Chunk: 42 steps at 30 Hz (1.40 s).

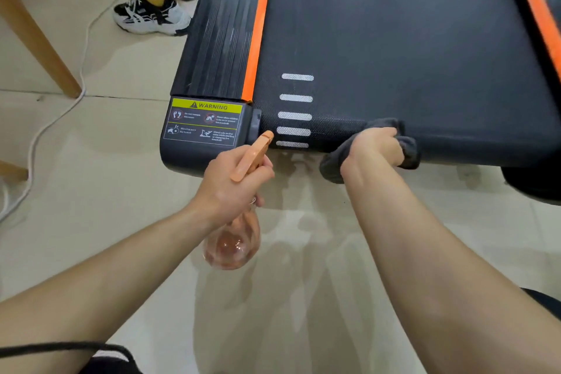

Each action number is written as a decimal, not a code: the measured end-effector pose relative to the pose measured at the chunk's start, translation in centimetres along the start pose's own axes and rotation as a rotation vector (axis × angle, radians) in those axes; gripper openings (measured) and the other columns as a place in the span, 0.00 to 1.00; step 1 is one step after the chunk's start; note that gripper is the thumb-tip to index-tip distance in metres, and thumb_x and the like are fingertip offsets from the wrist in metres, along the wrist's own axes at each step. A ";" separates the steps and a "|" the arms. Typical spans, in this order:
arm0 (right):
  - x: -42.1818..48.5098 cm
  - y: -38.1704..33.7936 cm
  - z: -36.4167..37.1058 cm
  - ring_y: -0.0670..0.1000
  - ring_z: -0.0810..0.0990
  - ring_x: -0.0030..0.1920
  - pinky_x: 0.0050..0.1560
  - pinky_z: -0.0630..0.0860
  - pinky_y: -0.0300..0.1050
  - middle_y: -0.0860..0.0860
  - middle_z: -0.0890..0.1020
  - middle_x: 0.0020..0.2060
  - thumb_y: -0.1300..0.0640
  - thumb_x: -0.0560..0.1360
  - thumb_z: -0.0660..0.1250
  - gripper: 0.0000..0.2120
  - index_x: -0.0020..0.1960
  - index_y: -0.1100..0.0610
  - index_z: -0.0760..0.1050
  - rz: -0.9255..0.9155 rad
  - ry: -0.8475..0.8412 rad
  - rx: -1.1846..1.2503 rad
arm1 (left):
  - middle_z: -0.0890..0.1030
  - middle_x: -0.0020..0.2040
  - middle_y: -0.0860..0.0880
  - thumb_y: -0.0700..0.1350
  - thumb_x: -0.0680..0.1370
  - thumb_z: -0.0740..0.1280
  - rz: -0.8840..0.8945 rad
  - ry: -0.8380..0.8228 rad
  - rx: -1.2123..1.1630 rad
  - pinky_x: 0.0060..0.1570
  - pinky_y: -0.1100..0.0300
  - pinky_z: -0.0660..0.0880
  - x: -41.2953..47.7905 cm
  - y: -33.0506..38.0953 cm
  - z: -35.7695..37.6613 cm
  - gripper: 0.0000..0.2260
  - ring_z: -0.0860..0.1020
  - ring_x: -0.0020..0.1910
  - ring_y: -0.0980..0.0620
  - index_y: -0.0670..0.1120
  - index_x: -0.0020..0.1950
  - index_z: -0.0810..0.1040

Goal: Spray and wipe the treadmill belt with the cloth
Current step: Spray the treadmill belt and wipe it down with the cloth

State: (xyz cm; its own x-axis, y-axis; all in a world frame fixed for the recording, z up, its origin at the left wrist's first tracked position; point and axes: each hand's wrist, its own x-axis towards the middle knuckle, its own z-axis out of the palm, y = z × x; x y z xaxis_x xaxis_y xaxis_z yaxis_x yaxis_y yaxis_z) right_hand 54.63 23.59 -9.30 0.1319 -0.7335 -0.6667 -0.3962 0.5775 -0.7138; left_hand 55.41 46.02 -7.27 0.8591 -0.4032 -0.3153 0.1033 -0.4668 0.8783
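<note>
**Cloth on the belt's near edge, bottle held just beside it**

We see the treadmill belt (394,39), black and textured, filling the upper right of the view, with its near end curving down toward the tiled floor (121,161). Our right hand (376,146) holds a dark grey cloth (408,152) against that near edge, the fingers curled round the bunched fabric. Part of the cloth hangs below the edge. Just left of it, white dashes (294,115) are printed on the belt.

Our left hand (230,182) grips a spray bottle (233,246) at its neck, the fingers wrapped round it. The orange spray head (253,156) points at the belt's near left corner, and the clear pinkish body hangs over the floor.

An orange strip (258,24) borders the belt on the left, beside a ribbed side rail (212,39) that ends at a yellow warning label (206,123). Farther left, a white cable (54,118) trails past a wooden leg (36,39), and another person's sneakers (151,14) stand beside the treadmill.
</note>
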 end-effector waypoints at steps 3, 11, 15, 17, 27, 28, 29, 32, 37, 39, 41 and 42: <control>-1.5 0.4 2.2 0.62 0.69 0.72 0.68 0.66 0.51 0.62 0.65 0.75 0.44 0.84 0.55 0.33 0.79 0.65 0.50 0.049 0.213 -0.029 | 0.84 0.46 0.42 0.48 0.70 0.69 0.010 -0.006 -0.022 0.34 0.55 0.75 0.4 0.8 0.1 0.14 0.82 0.26 0.46 0.45 0.53 0.83; -6.1 3.9 7.6 0.64 0.69 0.72 0.67 0.67 0.53 0.66 0.65 0.74 0.42 0.85 0.51 0.38 0.76 0.75 0.49 0.076 -0.066 -0.130 | 0.82 0.40 0.42 0.44 0.71 0.68 0.065 0.088 -0.128 0.33 0.55 0.77 2.1 2.4 0.7 0.07 0.79 0.34 0.47 0.54 0.39 0.84; -2.6 2.7 4.3 0.64 0.73 0.69 0.64 0.68 0.52 0.64 0.70 0.72 0.44 0.84 0.57 0.32 0.74 0.70 0.55 0.094 0.059 0.037 | 0.84 0.45 0.39 0.46 0.72 0.70 0.085 0.038 -0.070 0.35 0.46 0.80 2.6 2.5 2.6 0.14 0.85 0.36 0.39 0.68 0.36 0.81; 0.7 0.5 1.3 0.63 0.73 0.69 0.64 0.68 0.51 0.62 0.69 0.73 0.45 0.84 0.57 0.30 0.74 0.67 0.55 0.095 0.216 0.069 | 0.84 0.45 0.41 0.48 0.71 0.69 0.076 0.002 -0.076 0.36 0.46 0.78 2.8 2.2 4.0 0.03 0.83 0.30 0.43 0.56 0.40 0.82; 4.5 2.6 -6.2 0.67 0.55 0.79 0.75 0.59 0.62 0.57 0.58 0.81 0.45 0.82 0.56 0.27 0.78 0.54 0.64 -0.871 0.346 -0.813 | 0.84 0.45 0.40 0.51 0.70 0.69 0.077 -0.048 -0.062 0.31 0.54 0.76 3.1 4.4 7.3 0.11 0.84 0.29 0.46 0.45 0.47 0.82; 3.8 3.2 -5.3 0.67 0.58 0.78 0.73 0.61 0.63 0.57 0.63 0.79 0.44 0.80 0.58 0.27 0.76 0.54 0.68 -1.012 0.306 -0.913 | 0.84 0.44 0.43 0.50 0.70 0.70 0.094 -0.027 -0.080 0.32 0.49 0.80 3.3 4.9 7.2 0.08 0.84 0.32 0.45 0.49 0.46 0.83; 3.2 3.5 -4.4 0.66 0.61 0.78 0.72 0.62 0.64 0.56 0.67 0.77 0.44 0.77 0.59 0.27 0.74 0.54 0.70 -1.135 0.237 -0.983 | 0.83 0.42 0.46 0.49 0.70 0.70 0.099 -0.005 -0.123 0.33 0.46 0.80 3.7 5.4 7.0 0.05 0.84 0.35 0.45 0.54 0.44 0.84; 2.8 3.0 -2.6 0.62 0.66 0.76 0.74 0.60 0.62 0.54 0.71 0.75 0.44 0.73 0.62 0.30 0.73 0.52 0.73 -1.522 -0.056 -1.199 | 0.79 0.42 0.50 0.40 0.77 0.69 0.091 0.077 -0.223 0.29 0.57 0.78 5.3 6.5 6.7 0.10 0.78 0.36 0.43 0.57 0.46 0.83; 6.9 -1.7 -5.3 0.61 0.69 0.74 0.72 0.65 0.60 0.54 0.71 0.76 0.37 0.73 0.61 0.33 0.75 0.49 0.70 -1.659 -0.186 -1.436 | 0.82 0.47 0.41 0.40 0.79 0.69 0.050 0.105 -0.283 0.29 0.60 0.78 7.1 6.6 8.2 0.04 0.79 0.36 0.46 0.46 0.52 0.82; 9.7 -3.9 -8.4 0.60 0.70 0.73 0.72 0.67 0.59 0.53 0.72 0.75 0.36 0.74 0.58 0.32 0.74 0.49 0.72 -1.527 -0.050 -1.392 | 0.83 0.51 0.38 0.40 0.79 0.69 0.045 0.069 -0.223 0.28 0.61 0.76 7.4 6.3 9.1 0.08 0.79 0.31 0.45 0.43 0.57 0.83; 13.4 -6.3 -12.8 0.60 0.72 0.71 0.70 0.69 0.59 0.53 0.74 0.72 0.35 0.76 0.55 0.31 0.72 0.50 0.73 -1.395 0.111 -1.378 | 0.83 0.51 0.39 0.40 0.80 0.69 0.056 0.019 -0.196 0.29 0.60 0.77 7.2 6.5 10.0 0.17 0.78 0.29 0.45 0.42 0.69 0.79; 15.1 -7.4 -15.2 0.61 0.74 0.68 0.67 0.71 0.59 0.54 0.76 0.70 0.36 0.76 0.54 0.30 0.70 0.52 0.74 -1.323 0.174 -1.379 | 0.84 0.49 0.42 0.42 0.78 0.70 0.070 -0.003 -0.199 0.31 0.59 0.77 6.9 6.7 10.4 0.21 0.78 0.30 0.47 0.45 0.71 0.78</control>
State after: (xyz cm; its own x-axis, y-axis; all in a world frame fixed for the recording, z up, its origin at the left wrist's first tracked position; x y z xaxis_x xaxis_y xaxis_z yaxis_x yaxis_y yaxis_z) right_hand 45.72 2.76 -10.81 0.8643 -0.4747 0.1663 -0.4849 -0.8742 0.0248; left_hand 56.82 31.90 -7.34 0.8661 -0.4317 -0.2521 0.1407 -0.2735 0.9515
